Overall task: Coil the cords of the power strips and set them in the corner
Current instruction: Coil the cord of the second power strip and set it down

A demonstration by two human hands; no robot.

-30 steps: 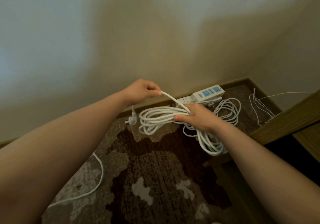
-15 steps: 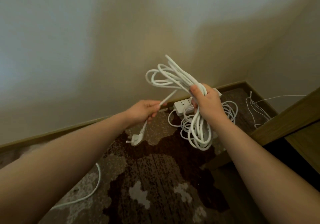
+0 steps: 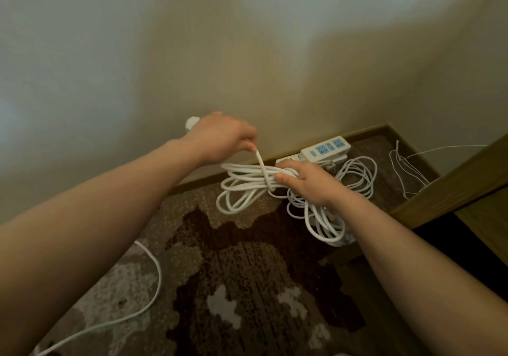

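Cord bundle [image 3: 247, 188]: white, coiled, hanging above carpet [image 3: 247, 287] nr far right corner.
R hand [image 3: 308, 182]: gripping bundle at its middle, fingers curling round loops.
L hand [image 3: 222, 135]: pinching free cord end, which is crossing over bundle; plug [image 3: 191, 122] sticking out behind hand.
Power strips [image 3: 324, 150]: 2, white w/ blue sockets, lying stacked in corner against baseboard, w/ coiled cord [image 3: 357, 177] beside.
Loose cord [image 3: 148, 295]: trailing across carpet's near left edge.
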